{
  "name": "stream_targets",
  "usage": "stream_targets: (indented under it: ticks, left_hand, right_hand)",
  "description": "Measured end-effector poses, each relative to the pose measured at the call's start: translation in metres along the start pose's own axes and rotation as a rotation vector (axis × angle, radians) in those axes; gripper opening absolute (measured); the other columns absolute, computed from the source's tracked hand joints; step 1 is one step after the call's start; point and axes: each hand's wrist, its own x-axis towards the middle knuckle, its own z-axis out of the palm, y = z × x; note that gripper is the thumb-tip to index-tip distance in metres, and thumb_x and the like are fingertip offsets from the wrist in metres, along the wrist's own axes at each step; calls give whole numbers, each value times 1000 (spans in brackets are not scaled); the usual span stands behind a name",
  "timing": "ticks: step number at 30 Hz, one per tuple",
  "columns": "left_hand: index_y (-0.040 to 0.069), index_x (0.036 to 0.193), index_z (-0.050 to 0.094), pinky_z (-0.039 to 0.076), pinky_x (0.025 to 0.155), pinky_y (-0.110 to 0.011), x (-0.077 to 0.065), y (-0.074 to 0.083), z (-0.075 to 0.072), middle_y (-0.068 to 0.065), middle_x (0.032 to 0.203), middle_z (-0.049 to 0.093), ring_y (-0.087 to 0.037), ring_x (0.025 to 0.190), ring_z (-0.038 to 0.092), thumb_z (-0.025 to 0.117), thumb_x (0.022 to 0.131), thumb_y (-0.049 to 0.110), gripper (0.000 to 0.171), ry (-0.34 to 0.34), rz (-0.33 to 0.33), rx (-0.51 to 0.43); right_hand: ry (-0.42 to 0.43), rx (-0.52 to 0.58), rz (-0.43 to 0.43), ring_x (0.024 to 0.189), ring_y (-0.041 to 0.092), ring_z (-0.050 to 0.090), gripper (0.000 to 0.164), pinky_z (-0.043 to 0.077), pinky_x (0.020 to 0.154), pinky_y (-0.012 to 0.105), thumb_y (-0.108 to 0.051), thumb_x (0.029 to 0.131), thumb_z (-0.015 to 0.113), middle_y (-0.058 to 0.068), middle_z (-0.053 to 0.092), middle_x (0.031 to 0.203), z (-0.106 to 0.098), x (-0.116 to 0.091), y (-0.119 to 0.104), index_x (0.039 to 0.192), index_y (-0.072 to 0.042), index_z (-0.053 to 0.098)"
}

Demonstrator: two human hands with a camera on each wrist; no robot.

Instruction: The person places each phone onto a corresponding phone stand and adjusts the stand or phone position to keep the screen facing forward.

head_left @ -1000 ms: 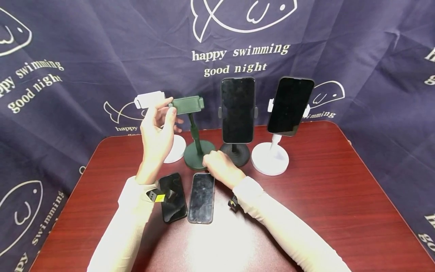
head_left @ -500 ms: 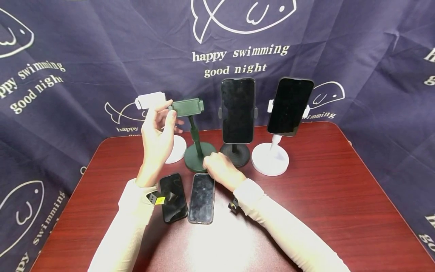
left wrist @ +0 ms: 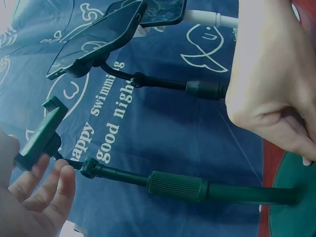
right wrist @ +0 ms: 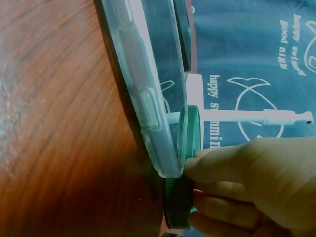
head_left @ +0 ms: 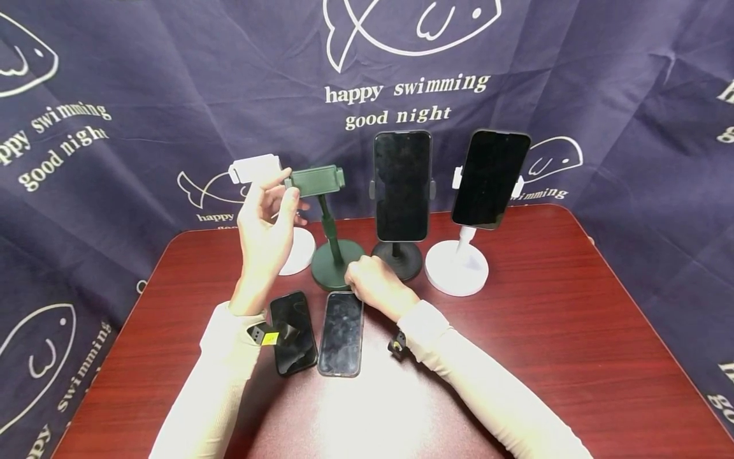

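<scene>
My left hand [head_left: 264, 233] pinches the left end of the clamp on a green phone stand [head_left: 314, 182] between thumb and forefinger. Its other fingers spread behind the clamp, as the left wrist view shows. Low at the front right of the round green base [left wrist: 291, 210], my right hand [head_left: 380, 287] grips the rim with curled fingers. In the right wrist view the thumb lies at that rim, right by the corner of a phone in a clear case [right wrist: 148, 108]. This phone [head_left: 340, 335] lies flat just in front of the base, with a second dark phone [head_left: 292, 341] left of it.
Behind my left hand stands a white phone stand [head_left: 255, 169], partly hidden. To the right, a black stand [head_left: 397, 262] holds an upright phone [head_left: 402, 185], and another white stand [head_left: 457, 271] bears a tilted phone [head_left: 491, 178]. A printed cloth hangs behind the red-brown table [head_left: 573, 331].
The green stand has shifted slightly toward me and to the right at its base, and its clamp sits a little lower. Both hands keep their hold on it.
</scene>
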Motion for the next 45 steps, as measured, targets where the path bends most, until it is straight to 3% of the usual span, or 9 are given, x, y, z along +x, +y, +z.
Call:
stream_targets:
  ticks: [2,8,15,21,29,34,38,42,45]
  left_hand:
    - [-2,136,59,59,61,-26,-2,-1,0,-15,89,72,-9,73,72,66,100,7,38,-6,-7,-2]
    - [-1,141,54,60,62,-28,-7,-7,-1,9,89,75,-10,76,74,66,99,4,44,-24,-27,-15]
    - [-2,134,58,61,62,-28,-23,-26,-8,-1,92,75,-12,77,74,66,99,5,36,-39,-97,9]
    - [0,128,64,60,66,-24,-41,-45,-15,-22,95,73,-8,76,72,68,98,7,31,-60,-171,89]
    - [4,119,71,55,63,-16,-57,-63,-22,-18,92,74,-1,73,67,72,96,9,24,-95,-212,161]
    - [4,122,69,57,68,-18,-67,-72,-27,-16,97,75,-1,81,68,75,93,7,30,-201,-221,215]
    - [8,126,68,61,80,-31,-75,-76,-30,-9,99,76,-5,90,69,77,93,14,35,-304,-232,314]
    - [8,128,67,61,84,-47,-81,-80,-32,-9,103,74,-21,94,72,77,92,17,38,-407,-181,357]
    - [11,129,66,60,82,-45,-85,-81,-32,-11,109,73,-25,91,73,77,92,23,41,-478,-135,435]
  right_hand:
    - [-4,6,-4,58,21,62,34,51,55,36,4,80,71,-4,60,56,-1,-3,1,55,-18,62]
    - [-14,25,6,65,20,65,25,52,57,35,-3,89,70,-2,64,65,-5,-15,-4,68,-15,65]
    - [-34,70,-15,85,17,69,5,59,74,33,-10,93,73,1,70,88,-2,-36,-10,92,-14,71]
    - [16,129,-46,91,12,71,9,59,83,31,-12,97,70,-2,73,96,-5,-53,-16,105,-14,73]
    - [41,190,-34,109,17,71,27,55,99,33,-14,97,70,4,75,116,-13,-70,-29,124,-8,71]
    - [47,211,-29,111,17,71,29,54,101,33,-16,98,70,3,75,117,-16,-78,-37,126,-8,70]
    - [61,227,-10,110,18,71,29,55,100,33,-16,97,70,4,75,117,-19,-86,-40,124,-6,70]
    - [99,277,6,107,20,72,31,57,95,36,-14,95,73,9,75,115,-20,-91,-42,122,-1,71]
    - [144,344,32,103,21,73,34,59,92,36,-14,92,75,12,75,113,-19,-93,-44,121,1,70]
